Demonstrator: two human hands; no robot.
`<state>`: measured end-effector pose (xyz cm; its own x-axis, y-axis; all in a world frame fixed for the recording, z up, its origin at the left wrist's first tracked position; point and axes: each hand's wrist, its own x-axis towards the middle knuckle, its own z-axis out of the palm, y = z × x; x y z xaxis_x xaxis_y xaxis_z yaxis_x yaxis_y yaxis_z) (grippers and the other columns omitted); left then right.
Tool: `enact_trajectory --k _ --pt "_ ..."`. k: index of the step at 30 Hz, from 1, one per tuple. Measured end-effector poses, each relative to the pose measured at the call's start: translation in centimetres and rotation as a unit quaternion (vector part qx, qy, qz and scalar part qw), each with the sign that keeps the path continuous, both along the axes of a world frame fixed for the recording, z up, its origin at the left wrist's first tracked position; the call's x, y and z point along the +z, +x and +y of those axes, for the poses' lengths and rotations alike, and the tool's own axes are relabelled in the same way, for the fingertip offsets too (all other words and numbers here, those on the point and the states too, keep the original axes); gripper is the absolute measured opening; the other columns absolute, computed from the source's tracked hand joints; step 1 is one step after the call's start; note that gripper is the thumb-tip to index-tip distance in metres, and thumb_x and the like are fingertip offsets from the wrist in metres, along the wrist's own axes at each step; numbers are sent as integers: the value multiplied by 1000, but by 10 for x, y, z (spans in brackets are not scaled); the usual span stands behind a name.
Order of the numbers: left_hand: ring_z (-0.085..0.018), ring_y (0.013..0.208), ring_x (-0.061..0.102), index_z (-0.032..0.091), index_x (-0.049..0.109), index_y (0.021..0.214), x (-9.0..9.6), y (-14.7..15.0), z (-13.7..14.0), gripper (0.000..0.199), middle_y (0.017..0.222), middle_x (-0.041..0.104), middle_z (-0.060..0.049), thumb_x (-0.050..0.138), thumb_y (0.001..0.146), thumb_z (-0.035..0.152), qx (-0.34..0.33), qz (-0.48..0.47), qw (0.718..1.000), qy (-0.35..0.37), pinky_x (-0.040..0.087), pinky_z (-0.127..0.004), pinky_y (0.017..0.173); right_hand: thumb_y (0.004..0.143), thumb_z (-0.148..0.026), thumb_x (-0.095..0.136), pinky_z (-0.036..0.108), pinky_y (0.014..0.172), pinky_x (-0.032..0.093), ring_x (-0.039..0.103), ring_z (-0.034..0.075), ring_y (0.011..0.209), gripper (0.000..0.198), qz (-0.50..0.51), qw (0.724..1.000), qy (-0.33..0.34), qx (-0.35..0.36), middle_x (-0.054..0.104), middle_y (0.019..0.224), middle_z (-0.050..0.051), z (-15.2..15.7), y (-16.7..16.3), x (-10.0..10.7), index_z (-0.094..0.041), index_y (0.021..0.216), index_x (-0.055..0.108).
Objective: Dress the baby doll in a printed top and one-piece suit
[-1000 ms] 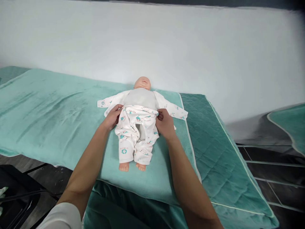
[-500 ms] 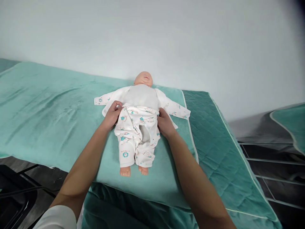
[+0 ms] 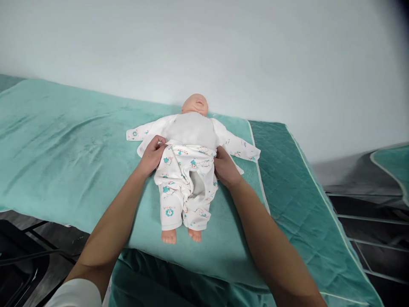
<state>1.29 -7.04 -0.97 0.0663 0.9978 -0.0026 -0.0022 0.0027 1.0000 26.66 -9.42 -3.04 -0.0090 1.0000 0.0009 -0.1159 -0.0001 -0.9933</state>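
Observation:
A baby doll (image 3: 195, 105) lies on its back, head toward the wall and bare feet toward me. Its white patterned shirt (image 3: 238, 144) is spread open over a grey torso, sleeves stretched to both sides. White baby pants (image 3: 174, 170) with small printed animals cover its legs up to the waist, and an opening shows at the crotch. At the waistband's left side my left hand (image 3: 153, 155) is closed on the fabric. My right hand (image 3: 226, 167) grips the waistband on the opposite side, its fingertips partly hidden behind the cloth.
A light green blanket (image 3: 64, 145) lies under the doll on a bed with a darker quilted cover (image 3: 297, 204). The wall (image 3: 204, 47) stands right behind. A black chair (image 3: 19, 264) is at lower left, and a metal rack (image 3: 367, 217) at the right.
The view has shifted slightly, so the doll appears a little lower and further right. Both hands keep their hold on the pants' waistband.

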Motion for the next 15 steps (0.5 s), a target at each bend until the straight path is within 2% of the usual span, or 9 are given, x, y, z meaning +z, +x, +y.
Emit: enact_trajectory --k 3,6,11,15 --pt "-12 58 37 24 52 84 7 5 1 7 65 42 5 58 86 26 35 20 999 -1 28 -23 53 66 -26 86 47 94 61 71 29 113 41 87 996 -14 -23 78 113 3 0 -6 2 -27 100 64" --pt "-13 63 40 23 51 82 16 9 1 6 67 43 4 55 85 20 70 35 997 -9 33 -24 57 63 -21 86 49 97 61 70 30 117 44 126 991 -3 -34 79 115 3 3 -7 2 -28 102 66" --pt "-14 72 45 22 53 80 19 10 1 7 74 50 2 55 86 19 101 45 993 -27 38 -24 62 61 -17 79 51 99 62 70 31 119 44 132 991 7 -6 79 115 2 9 -3 -3 -28 101 66" --pt "-14 70 45 22 54 80 15 9 3 6 74 51 2 56 86 20 99 34 994 -29 37 -24 61 64 -20 80 52 100 61 69 31 122 46 124 992 19 -13 79 117 3 9 -6 -1 -28 107 67"
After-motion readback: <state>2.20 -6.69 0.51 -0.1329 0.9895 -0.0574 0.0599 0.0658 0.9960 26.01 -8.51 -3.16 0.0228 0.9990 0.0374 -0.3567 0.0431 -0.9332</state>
